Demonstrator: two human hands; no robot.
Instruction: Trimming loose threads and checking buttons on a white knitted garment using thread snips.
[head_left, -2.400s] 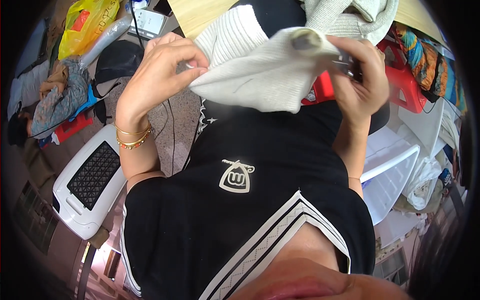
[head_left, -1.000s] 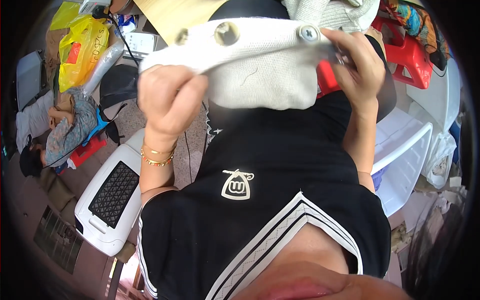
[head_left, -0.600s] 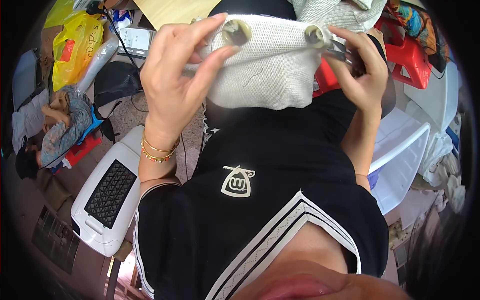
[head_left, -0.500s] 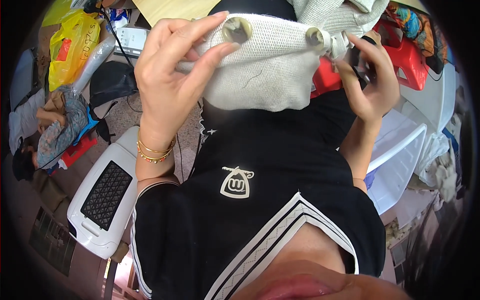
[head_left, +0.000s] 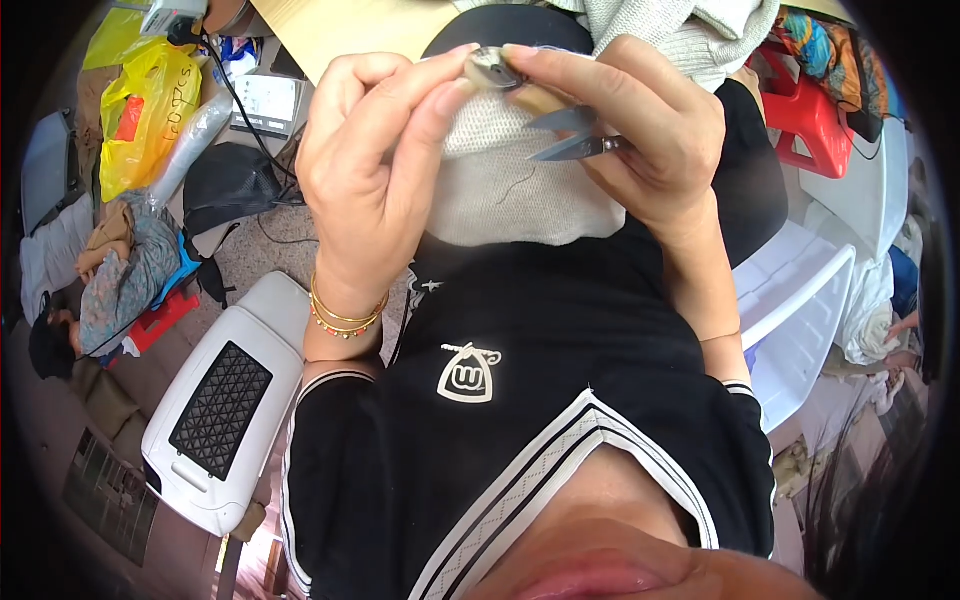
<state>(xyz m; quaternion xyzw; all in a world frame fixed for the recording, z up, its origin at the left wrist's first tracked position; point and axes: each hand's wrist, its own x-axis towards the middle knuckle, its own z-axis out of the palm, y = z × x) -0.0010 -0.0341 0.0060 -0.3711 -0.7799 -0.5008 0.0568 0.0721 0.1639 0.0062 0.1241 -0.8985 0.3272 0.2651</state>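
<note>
A light grey knit garment (head_left: 525, 205) hangs from my fingers over my lap, with a loose dark thread lying on its face. My left hand (head_left: 365, 165) pinches the knit at its upper edge, beside a large shiny round button (head_left: 492, 72). From the other side, the thumb and forefinger of my right hand (head_left: 655, 135) press near that same button. Small thread snips (head_left: 578, 149) rest in my right hand, their blades parted and pointing left over the knit. Both hands hide part of the garment's top edge.
More knitwear (head_left: 690, 35) is heaped beyond my right hand. At right stand a red plastic stool (head_left: 815, 125) and a white plastic bin (head_left: 800, 320). On the left are a yellow bag (head_left: 145, 120), a white chair back (head_left: 215, 415) and another person (head_left: 130, 265). A pale board (head_left: 335, 30) lies ahead.
My right hand has moved left to the button by my left hand, and the snips' blades now show clearly. The second button is no longer visible.
</note>
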